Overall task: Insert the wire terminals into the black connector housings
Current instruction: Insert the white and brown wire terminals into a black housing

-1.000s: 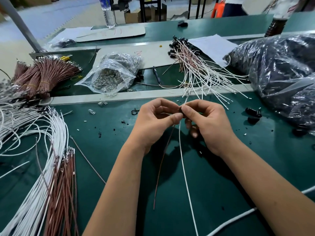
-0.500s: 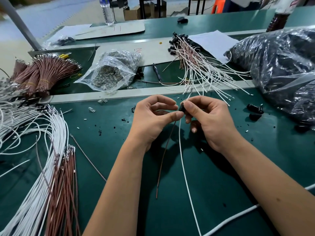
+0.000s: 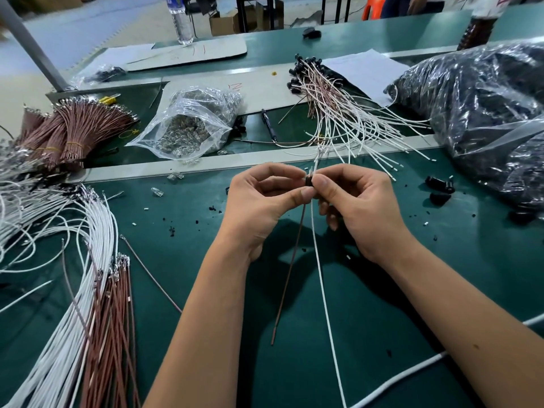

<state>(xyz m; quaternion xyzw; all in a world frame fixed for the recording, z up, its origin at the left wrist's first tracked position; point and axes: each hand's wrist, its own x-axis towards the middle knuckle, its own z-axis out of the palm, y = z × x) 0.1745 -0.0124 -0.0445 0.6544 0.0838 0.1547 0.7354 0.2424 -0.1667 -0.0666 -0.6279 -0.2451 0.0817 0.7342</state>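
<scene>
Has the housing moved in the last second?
Yes. The housing, pinched between the left hand and right hand, now sits closer to the grey rail, so it has moved up and away from the person.

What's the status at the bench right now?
Both hands up off the table: left hand and right hand pinching one small black connector. Brown wire and white wire hang from it. Nothing in the way.

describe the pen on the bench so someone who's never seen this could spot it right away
Start at the clear plastic bag of small glass bulbs beyond the pale divider strip. Just right of it, before the fan of finished wires, lies the black pen. It is the only short, stiff, dark stick there; everything nearby is thin and bendy.
</scene>
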